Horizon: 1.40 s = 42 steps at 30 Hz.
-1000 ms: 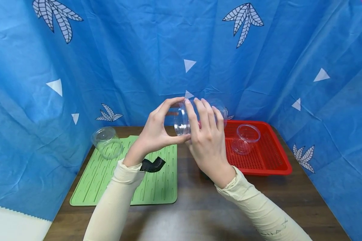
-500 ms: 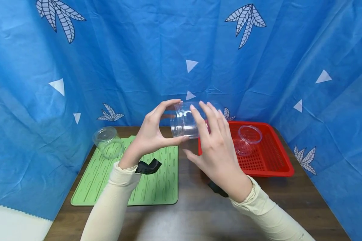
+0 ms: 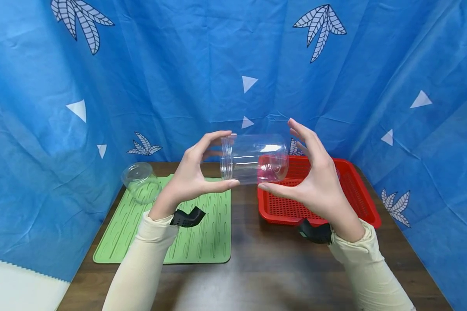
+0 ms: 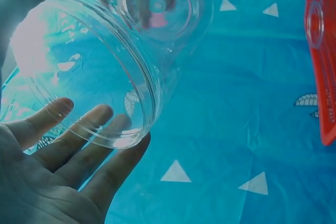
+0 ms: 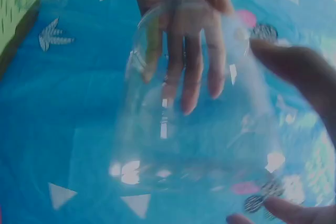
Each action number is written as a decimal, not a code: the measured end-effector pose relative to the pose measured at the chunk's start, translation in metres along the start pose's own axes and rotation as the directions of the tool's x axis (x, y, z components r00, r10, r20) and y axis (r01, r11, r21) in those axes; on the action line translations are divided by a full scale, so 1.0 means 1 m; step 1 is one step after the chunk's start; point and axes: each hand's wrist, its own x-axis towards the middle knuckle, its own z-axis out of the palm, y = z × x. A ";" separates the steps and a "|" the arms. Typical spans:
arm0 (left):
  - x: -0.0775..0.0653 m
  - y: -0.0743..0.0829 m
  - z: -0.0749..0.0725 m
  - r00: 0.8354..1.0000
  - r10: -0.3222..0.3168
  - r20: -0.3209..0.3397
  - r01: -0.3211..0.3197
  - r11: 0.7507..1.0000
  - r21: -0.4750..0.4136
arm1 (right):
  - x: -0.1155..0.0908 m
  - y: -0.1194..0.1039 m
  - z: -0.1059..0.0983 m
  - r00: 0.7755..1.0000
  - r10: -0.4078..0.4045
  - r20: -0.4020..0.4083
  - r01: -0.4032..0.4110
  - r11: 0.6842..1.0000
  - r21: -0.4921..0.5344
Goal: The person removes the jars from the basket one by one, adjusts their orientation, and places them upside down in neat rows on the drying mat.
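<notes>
A clear plastic jar [image 3: 253,159] lies sideways in the air above the table, its ridged mouth end to the left and its base to the right. My left hand [image 3: 192,172] grips that mouth end between thumb and fingers; the left wrist view shows the round rim [image 4: 149,98] with fingers spread behind it. Around the base end, my right hand [image 3: 319,177] is spread wide, its fingers apart from the jar wall and its thumb just below the wall. Through the clear wall in the right wrist view, the left fingers [image 5: 191,72] show.
Another clear jar [image 3: 141,183] stands tilted-looking on the left part of a green ridged mat [image 3: 198,246]. At the right is a red plastic basket [image 3: 358,190], with a clear jar's rim [image 3: 338,173] partly hidden behind my right hand. A blue curtain [image 3: 218,65] closes off the back and sides.
My right hand has come off the jar and moved right, its fingers spreading, uncovering the jar's body and base. The left hand keeps its grip, shifted slightly left and down.
</notes>
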 end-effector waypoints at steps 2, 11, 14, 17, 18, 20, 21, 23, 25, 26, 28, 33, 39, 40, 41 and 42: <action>-0.001 0.001 -0.001 1.000 -0.008 0.005 0.008 1.000 -0.019 | 0.001 0.000 -0.002 0.997 0.046 0.059 -0.053 0.992 0.114; -0.005 0.000 0.000 0.998 -0.041 0.038 0.044 0.995 -0.094 | 0.003 0.041 0.007 0.940 0.078 0.332 -0.261 0.791 0.554; -0.003 0.000 0.001 0.997 -0.046 0.055 0.052 0.993 -0.109 | 0.001 0.052 0.009 0.920 0.058 0.388 -0.324 0.672 0.666; -0.002 0.000 0.002 0.996 -0.053 0.072 0.062 0.991 -0.119 | 0.000 0.055 0.009 0.910 0.059 0.410 -0.358 0.610 0.707; -0.002 0.000 0.002 0.996 -0.054 0.073 0.063 0.991 -0.122 | 0.000 0.054 0.009 0.910 0.060 0.411 -0.362 0.601 0.713; -0.003 -0.001 0.001 0.996 -0.053 0.072 0.061 0.991 -0.123 | 0.000 0.055 0.010 0.910 0.064 0.409 -0.362 0.606 0.709; -0.004 -0.001 0.001 0.996 -0.051 0.068 0.059 0.991 -0.121 | 0.001 0.055 0.011 0.910 0.063 0.410 -0.363 0.601 0.712; -0.005 -0.001 0.000 0.997 -0.048 0.060 0.055 0.991 -0.123 | 0.003 0.052 0.011 0.910 0.067 0.409 -0.364 0.604 0.710; -0.006 -0.002 -0.001 0.997 -0.052 0.058 0.059 0.991 -0.123 | 0.003 0.051 0.012 0.912 0.075 0.404 -0.362 0.610 0.704; -0.006 -0.002 -0.001 0.997 -0.056 0.061 0.064 0.990 -0.125 | 0.003 0.049 0.012 0.912 0.078 0.402 -0.363 0.609 0.705; -0.006 -0.002 -0.002 0.996 -0.067 0.066 0.075 0.989 -0.128 | 0.003 0.049 0.013 0.915 0.085 0.395 -0.360 0.615 0.701; -0.007 -0.003 -0.004 0.995 -0.073 0.062 0.080 0.990 -0.119 | 0.004 0.049 0.015 0.916 0.090 0.390 -0.358 0.620 0.698; -0.009 -0.003 -0.007 0.995 -0.080 0.057 0.086 0.989 -0.118 | 0.006 0.050 0.018 0.919 0.082 0.385 -0.346 0.632 0.693; -0.009 -0.004 -0.007 0.995 -0.084 0.059 0.090 0.989 -0.119 | 0.007 0.051 0.018 0.921 0.078 0.382 -0.341 0.635 0.693; -0.009 -0.004 -0.008 0.995 -0.085 0.059 0.092 0.988 -0.120 | 0.007 0.051 0.018 0.922 0.077 0.380 -0.339 0.637 0.693; -0.010 -0.004 -0.008 0.995 -0.087 0.058 0.094 0.988 -0.122 | 0.008 0.052 0.019 0.922 0.077 0.378 -0.336 0.641 0.690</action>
